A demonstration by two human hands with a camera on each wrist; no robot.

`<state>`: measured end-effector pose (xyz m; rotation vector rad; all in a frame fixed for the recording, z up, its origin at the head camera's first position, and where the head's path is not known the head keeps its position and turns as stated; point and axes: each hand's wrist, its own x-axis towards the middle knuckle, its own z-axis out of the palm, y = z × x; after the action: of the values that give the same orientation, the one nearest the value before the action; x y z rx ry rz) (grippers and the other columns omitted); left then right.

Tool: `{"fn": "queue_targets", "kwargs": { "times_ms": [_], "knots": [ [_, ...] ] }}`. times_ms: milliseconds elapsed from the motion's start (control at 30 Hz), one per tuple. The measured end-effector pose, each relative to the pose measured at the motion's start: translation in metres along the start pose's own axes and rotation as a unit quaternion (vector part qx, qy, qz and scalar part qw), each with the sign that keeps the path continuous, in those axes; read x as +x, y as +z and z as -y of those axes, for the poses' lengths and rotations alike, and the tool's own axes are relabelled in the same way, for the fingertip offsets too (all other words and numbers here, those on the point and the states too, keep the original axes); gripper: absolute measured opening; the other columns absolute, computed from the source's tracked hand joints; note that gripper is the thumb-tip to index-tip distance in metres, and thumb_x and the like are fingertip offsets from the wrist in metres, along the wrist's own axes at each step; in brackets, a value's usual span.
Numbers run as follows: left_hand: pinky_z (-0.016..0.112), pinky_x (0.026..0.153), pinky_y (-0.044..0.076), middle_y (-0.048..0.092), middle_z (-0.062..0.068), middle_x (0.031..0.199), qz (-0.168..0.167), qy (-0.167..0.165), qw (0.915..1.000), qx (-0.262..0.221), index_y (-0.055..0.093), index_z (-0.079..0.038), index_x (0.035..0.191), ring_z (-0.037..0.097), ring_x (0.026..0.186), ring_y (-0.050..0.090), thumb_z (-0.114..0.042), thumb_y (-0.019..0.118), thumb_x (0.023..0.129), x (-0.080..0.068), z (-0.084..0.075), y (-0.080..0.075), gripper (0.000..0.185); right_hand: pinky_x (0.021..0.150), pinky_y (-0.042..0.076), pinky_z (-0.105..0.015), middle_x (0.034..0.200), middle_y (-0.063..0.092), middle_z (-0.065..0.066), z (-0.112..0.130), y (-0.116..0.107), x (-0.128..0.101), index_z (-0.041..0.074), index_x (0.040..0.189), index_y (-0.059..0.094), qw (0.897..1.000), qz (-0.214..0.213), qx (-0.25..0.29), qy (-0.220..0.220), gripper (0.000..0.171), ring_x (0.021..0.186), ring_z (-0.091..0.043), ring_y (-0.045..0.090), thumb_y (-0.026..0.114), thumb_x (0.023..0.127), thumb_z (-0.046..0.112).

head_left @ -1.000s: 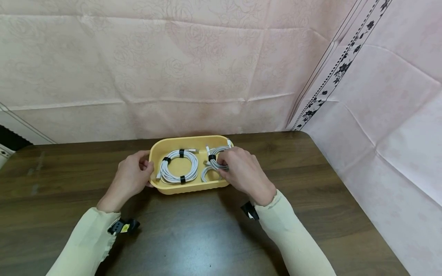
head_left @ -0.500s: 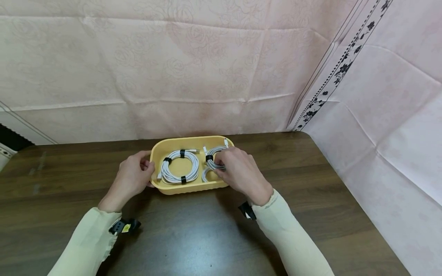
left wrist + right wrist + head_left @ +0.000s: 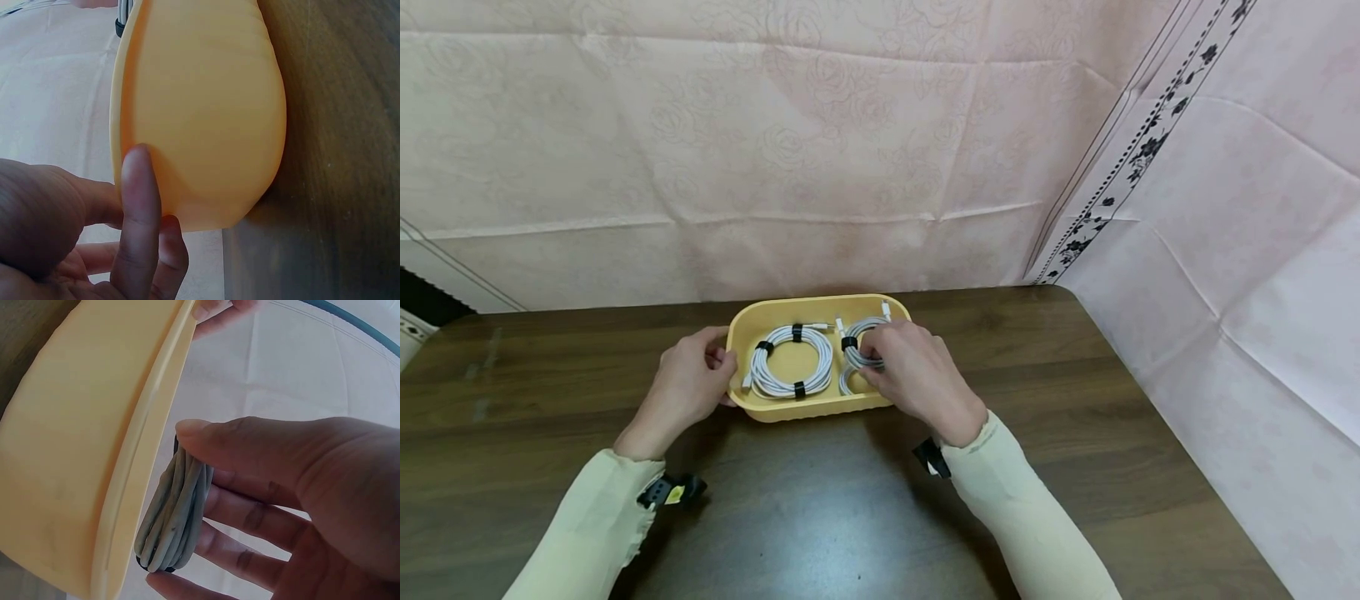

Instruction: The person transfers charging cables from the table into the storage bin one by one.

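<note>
Two coiled white cables occupy one yellow tray (image 3: 778, 410) standing on the dark wooden table (image 3: 1075, 400). The left coil (image 3: 792, 362) lies flat on the tray floor, bound by black ties. The right coil (image 3: 859, 354) is tilted up in the tray's right half, pinched between thumb and fingers of the right hand (image 3: 913, 375); a further white loop lies beneath it. The left hand (image 3: 688, 385) grasps the tray's left end, thumb on the rim, fingers against the outer wall. Pink floral cloth (image 3: 775, 150) hangs behind.
</note>
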<state>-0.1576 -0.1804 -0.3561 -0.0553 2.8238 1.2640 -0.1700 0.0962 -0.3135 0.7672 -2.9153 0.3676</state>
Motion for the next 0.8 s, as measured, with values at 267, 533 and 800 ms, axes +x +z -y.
{"fn": "queue_targets", "kwargs": {
  "times_ms": [267,533,800],
  "knots": [
    [0.029,0.056,0.062,0.059,0.022,0.105,-0.001,0.006,1.0,-0.004,0.044,0.007,0.147,0.019,0.071,0.064,-0.01,0.05,0.103,-0.0003,0.0009,0.0002,0.048,0.055,0.047,-0.031,0.08,0.063,0.007,0.0038,0.0009,0.0021,0.02,0.08,0.071,1.0,0.003,0.002,-0.003,0.012,0.074,-0.012,0.056,0.08,0.088,0.02],
    [0.026,0.055,0.061,0.059,0.022,0.104,-0.001,0.009,0.9999,-0.005,0.044,0.008,0.147,0.018,0.07,0.065,-0.01,0.05,0.103,0.0001,0.0007,0.0005,0.048,0.051,0.042,-0.029,0.075,0.058,0.007,0.0069,0.0017,0.0031,0.021,0.072,0.064,1.0,-0.004,0.008,-0.012,0.022,0.072,-0.012,0.053,0.079,0.088,0.017],
    [0.026,0.054,0.061,0.059,0.022,0.104,-0.001,0.008,1.0,-0.006,0.044,0.008,0.147,0.018,0.071,0.064,-0.01,0.05,0.103,0.0004,0.001,0.0005,0.049,0.048,0.039,-0.027,0.074,0.057,0.007,0.0102,0.0025,0.0052,0.021,0.07,0.063,1.0,-0.002,0.008,-0.014,0.024,0.071,-0.012,0.052,0.078,0.088,0.018]
  ]
}}
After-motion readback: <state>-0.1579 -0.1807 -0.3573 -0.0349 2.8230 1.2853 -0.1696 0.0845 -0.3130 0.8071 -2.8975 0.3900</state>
